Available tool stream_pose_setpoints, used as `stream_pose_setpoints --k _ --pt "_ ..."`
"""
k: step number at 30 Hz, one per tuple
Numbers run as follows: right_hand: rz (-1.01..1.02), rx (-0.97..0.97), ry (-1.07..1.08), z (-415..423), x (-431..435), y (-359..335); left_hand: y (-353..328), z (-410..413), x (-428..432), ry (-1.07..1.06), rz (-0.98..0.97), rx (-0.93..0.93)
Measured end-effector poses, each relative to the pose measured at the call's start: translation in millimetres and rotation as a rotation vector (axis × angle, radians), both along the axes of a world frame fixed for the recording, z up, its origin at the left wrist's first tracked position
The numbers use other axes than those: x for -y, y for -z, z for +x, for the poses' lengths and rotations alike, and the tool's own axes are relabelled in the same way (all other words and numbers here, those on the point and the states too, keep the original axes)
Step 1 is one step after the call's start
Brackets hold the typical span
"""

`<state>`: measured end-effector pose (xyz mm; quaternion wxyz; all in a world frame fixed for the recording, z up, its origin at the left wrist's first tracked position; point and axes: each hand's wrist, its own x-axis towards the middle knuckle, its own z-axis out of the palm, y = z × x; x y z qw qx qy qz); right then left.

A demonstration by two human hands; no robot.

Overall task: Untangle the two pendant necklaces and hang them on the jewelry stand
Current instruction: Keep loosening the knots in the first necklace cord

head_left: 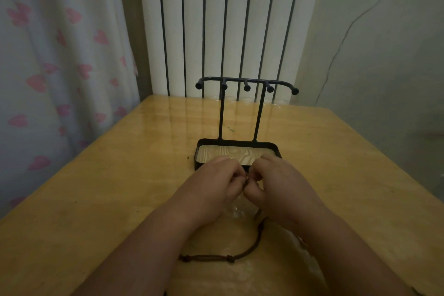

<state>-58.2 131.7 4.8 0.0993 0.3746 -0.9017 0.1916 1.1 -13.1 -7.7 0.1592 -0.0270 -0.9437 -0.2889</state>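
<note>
A black jewelry stand [246, 83] with several ball-tipped hooks rises from a black-rimmed wooden tray [236, 151] in the middle of the table; nothing hangs on its hooks. Just in front of the tray my left hand [211, 185] and my right hand [283, 187] meet, fingers curled, pinching the tangled necklaces between their fingertips. A dark brown cord necklace [240, 253] with sliding knots loops down from my hands and lies on the table between my forearms. The pendants and the second necklace are mostly hidden by my fingers.
The yellow wooden table [120, 187] runs back to a white radiator [228, 19]. A pink-heart curtain [60, 55] hangs on the left. A thin cable [341, 41] runs down the right wall.
</note>
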Motion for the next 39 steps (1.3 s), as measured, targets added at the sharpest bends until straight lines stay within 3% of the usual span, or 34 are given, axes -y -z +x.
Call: stream_pose_setpoints --k 7,23,39 --pt "-0.274 0.201 0.003 -2.1 -1.2 8.7 -1.2 1.1 2.1 -0.035 0.312 0.006" --pt "-0.482 0.284 -0.043 3.5 1.4 7.1 -4.6 1.0 7.4 0.016 0.464 -0.022" --pt "-0.439 0.085 -0.035 5.7 6.8 7.8 -3.6 1.4 3.9 0.04 0.565 -0.074"
